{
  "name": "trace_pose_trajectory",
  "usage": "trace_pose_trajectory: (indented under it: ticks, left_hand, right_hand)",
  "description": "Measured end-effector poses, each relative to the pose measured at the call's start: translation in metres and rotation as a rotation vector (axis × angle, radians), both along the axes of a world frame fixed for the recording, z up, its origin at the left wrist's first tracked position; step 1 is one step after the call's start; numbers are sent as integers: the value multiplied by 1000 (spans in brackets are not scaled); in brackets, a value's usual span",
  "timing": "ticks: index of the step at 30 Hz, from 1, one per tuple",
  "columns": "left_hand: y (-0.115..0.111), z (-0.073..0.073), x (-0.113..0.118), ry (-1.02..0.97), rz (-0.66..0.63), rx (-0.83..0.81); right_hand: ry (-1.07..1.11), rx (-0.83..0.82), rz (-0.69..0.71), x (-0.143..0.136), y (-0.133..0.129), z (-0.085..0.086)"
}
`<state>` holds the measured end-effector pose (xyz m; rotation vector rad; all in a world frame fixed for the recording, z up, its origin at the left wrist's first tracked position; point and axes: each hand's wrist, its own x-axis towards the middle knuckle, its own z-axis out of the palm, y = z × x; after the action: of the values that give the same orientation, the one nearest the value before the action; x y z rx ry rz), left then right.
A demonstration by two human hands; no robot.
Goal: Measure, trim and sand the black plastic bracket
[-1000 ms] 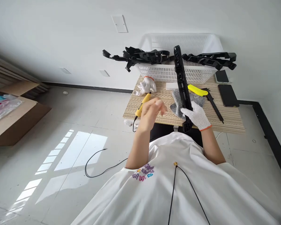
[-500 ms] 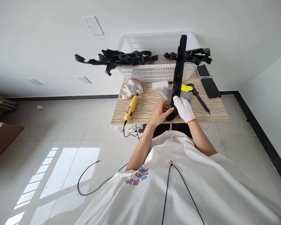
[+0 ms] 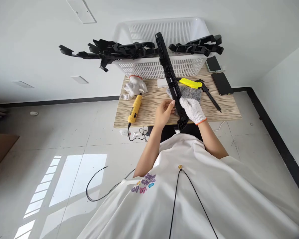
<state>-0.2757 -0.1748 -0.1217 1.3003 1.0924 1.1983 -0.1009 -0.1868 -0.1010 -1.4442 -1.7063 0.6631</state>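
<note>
A long black plastic part (image 3: 169,71) is held up over the near side of the table, its far end leaning to the left above the basket. My right hand (image 3: 193,109), in a white knit glove with an orange cuff, grips its lower right side. My bare left hand (image 3: 165,112) is at its left edge, thumb against the part and fingers curled behind, partly hidden. Beneath the part lies a grey cloth (image 3: 190,93). To the left is a yellow corded rotary tool (image 3: 135,109), and behind it a spare white glove (image 3: 134,87).
A white plastic basket (image 3: 139,68) stands at the back, with several black plastic parts (image 3: 119,51) across its rim. On the table's (image 3: 149,114) right lie a yellow utility knife (image 3: 190,83), black calipers (image 3: 211,98) and two phones (image 3: 222,83). A white block (image 3: 161,83) sits before the basket.
The black part's upper end has swung left, so it now tilts leftward. Both hands still hold it. The whole view has shifted slightly.
</note>
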Motion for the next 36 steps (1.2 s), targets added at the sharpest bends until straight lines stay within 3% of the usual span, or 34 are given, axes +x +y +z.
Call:
trace_pose_trajectory:
  ticks: [9, 19, 31, 36]
  left_hand:
    - [-3, 3, 0, -8, -14, -19]
    - [-7, 11, -1, 43, -119, 39]
    - [-1, -2, 1, 40, -114, 82]
    - [-3, -1, -1, 61, -99, 89]
  right_hand:
    - [-13, 4, 16, 0, -5, 2]
    - [-18, -31, 25, 3, -7, -1]
    - [-12, -24, 65, 3, -10, 2]
    - [-9, -55, 77, 3, -11, 3]
